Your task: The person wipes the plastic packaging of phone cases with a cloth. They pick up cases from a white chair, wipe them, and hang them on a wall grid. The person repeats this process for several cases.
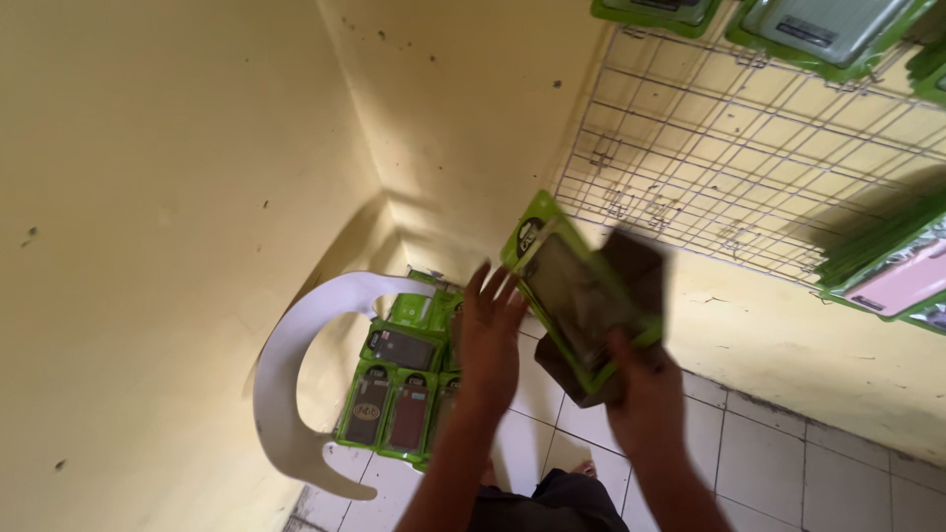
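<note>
My right hand (645, 389) grips a green-edged phone-case package (576, 291) with a dark case inside, held up and tilted in front of the yellow wall. A second dark piece sits behind the package in the same hand. My left hand (490, 330) is raised beside the package with fingers spread, its fingertips near the package's lower left edge; it holds nothing. The package is motion-blurred.
A white plastic chair (296, 384) stands in the corner with several green phone-case packages (399, 389) piled on its seat. A white wire grid rack (749, 148) hangs on the right wall with more green packages (887, 266) hooked on it. The floor is tiled (788, 463).
</note>
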